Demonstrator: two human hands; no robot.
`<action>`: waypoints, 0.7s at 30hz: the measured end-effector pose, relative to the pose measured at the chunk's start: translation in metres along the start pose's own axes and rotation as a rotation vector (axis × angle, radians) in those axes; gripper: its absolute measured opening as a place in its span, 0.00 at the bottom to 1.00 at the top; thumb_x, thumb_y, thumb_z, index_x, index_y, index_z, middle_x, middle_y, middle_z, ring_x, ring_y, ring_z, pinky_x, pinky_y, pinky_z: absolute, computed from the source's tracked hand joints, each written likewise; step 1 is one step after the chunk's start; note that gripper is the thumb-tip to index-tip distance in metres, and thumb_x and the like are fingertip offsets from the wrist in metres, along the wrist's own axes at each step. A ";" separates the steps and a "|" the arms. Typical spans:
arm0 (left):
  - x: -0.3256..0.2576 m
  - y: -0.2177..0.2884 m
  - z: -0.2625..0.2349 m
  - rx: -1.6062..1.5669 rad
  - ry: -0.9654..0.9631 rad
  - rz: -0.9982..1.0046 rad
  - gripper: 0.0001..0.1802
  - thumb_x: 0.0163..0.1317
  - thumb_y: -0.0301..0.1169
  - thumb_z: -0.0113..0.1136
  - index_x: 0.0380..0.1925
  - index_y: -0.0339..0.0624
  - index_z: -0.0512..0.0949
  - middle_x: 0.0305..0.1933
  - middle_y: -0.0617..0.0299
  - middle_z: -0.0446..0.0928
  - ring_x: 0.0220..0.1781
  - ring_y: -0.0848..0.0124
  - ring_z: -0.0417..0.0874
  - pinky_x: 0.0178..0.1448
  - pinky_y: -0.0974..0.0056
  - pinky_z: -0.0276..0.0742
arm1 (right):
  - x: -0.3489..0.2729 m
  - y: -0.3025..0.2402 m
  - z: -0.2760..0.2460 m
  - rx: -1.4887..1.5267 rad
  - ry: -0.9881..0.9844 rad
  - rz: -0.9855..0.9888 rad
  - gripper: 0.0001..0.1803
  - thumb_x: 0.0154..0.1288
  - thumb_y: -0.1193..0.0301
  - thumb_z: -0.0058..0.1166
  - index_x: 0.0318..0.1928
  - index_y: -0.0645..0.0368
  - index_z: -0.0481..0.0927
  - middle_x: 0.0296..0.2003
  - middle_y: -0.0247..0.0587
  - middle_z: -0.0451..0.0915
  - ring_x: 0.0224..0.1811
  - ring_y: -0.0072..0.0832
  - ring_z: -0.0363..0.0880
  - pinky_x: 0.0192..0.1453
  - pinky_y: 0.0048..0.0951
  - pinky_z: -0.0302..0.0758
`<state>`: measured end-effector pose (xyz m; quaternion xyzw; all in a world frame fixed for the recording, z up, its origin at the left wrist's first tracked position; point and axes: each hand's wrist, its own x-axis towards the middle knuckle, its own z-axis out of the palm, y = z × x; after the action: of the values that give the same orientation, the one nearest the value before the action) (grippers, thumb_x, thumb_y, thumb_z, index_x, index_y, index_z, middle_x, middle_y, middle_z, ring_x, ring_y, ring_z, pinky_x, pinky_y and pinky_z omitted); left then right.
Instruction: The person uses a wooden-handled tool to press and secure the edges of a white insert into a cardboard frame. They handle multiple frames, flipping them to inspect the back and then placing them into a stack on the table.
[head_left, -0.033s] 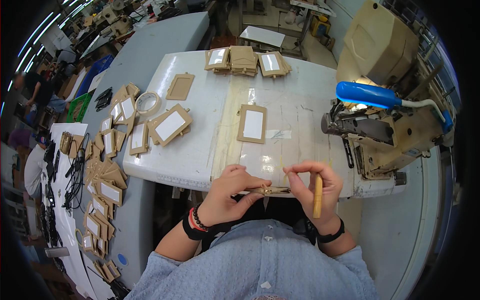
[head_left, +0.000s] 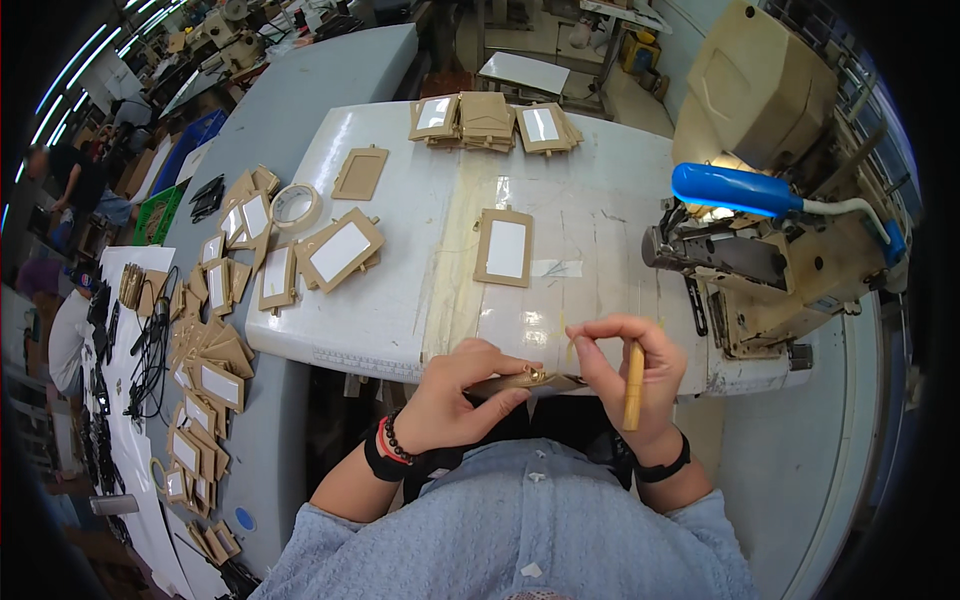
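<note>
My left hand (head_left: pixel 462 392) pinches a beige card holder (head_left: pixel 500 382) at the table's front edge. The holder is turned nearly edge-on, and a small gold metal fitting (head_left: pixel 540 376) shows at its right end. Across from it, my right hand (head_left: pixel 632 370) grips an awl by its wooden handle (head_left: pixel 634 390), the thin shaft pointing away from me. Its thumb and index finger are also bent toward each other; whether a fine thread lies between them is too small to tell. Beyond my hands, another beige card holder with a white window (head_left: pixel 505 248) lies flat on the table.
A sewing machine (head_left: pixel 770 260) with a blue-covered lever (head_left: pixel 735 190) stands at the right. Stacks of card holders (head_left: pixel 487 120) sit at the table's far edge. A tape roll (head_left: pixel 296 206) lies left, near many more holders (head_left: pixel 215 360) on a grey side table (head_left: pixel 275 420).
The held card holder has tilted in my left hand, its fitting end now slightly higher and farther right. My right hand has barely moved.
</note>
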<state>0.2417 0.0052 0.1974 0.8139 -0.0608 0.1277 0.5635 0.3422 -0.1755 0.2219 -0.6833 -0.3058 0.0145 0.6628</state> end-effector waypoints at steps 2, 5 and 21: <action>-0.007 0.005 0.002 -0.231 -0.034 -0.248 0.13 0.57 0.24 0.66 0.42 0.34 0.80 0.37 0.61 0.83 0.39 0.78 0.81 0.48 0.71 0.73 | 0.012 0.000 0.001 -0.074 -0.019 -0.015 0.09 0.56 0.84 0.61 0.38 0.66 0.80 0.35 0.40 0.84 0.38 0.21 0.82 0.44 0.21 0.77; -0.006 0.006 0.005 -0.407 -0.011 -0.304 0.10 0.60 0.25 0.63 0.41 0.33 0.79 0.37 0.63 0.81 0.37 0.83 0.77 0.41 0.76 0.72 | 0.019 0.004 0.003 -0.010 -0.083 0.097 0.08 0.57 0.83 0.61 0.38 0.67 0.80 0.35 0.40 0.84 0.37 0.21 0.82 0.43 0.21 0.79; -0.005 -0.001 0.007 -0.576 0.069 -0.359 0.09 0.63 0.26 0.62 0.41 0.34 0.77 0.40 0.66 0.80 0.41 0.82 0.76 0.46 0.74 0.72 | 0.001 -0.004 0.019 0.068 0.006 0.075 0.09 0.57 0.86 0.59 0.39 0.70 0.78 0.35 0.44 0.84 0.39 0.25 0.84 0.46 0.23 0.80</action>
<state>0.2379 -0.0009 0.1930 0.6144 0.0690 0.0315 0.7853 0.3331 -0.1588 0.2241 -0.6712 -0.2774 0.0477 0.6857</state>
